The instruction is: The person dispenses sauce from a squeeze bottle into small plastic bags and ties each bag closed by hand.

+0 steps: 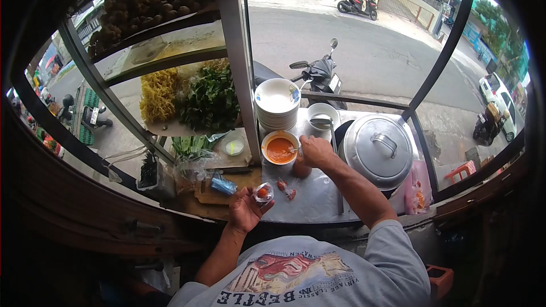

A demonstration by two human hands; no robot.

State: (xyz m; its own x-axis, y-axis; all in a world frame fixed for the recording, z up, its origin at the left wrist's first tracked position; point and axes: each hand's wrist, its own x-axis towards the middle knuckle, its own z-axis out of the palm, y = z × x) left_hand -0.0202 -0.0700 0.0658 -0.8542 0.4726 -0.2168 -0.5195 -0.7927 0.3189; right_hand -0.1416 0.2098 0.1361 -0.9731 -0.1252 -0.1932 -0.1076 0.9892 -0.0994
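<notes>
My left hand (247, 209) holds a small clear plastic bag (263, 192) with some orange-red sauce in it, above the counter's front edge. My right hand (314, 151) is closed on the handle of a spoon (294, 149), which dips into a bowl of orange sauce (280, 150). A tied bag of red sauce (286, 189) lies on the metal counter between my hands. Just below my right hand is a round brown object (301, 168), partly hidden. Behind the sauce bowl stands a tall stack of white bowls (277, 95).
A large lidded pot (378, 150) stands at right, beside a pink bag (418, 190). A white bowl with a ladle (323, 119) sits behind. At left are a cutting board (224, 190), a knife (230, 170), a blue plastic bundle (223, 184) and glass-case shelves of noodles and greens (211, 98).
</notes>
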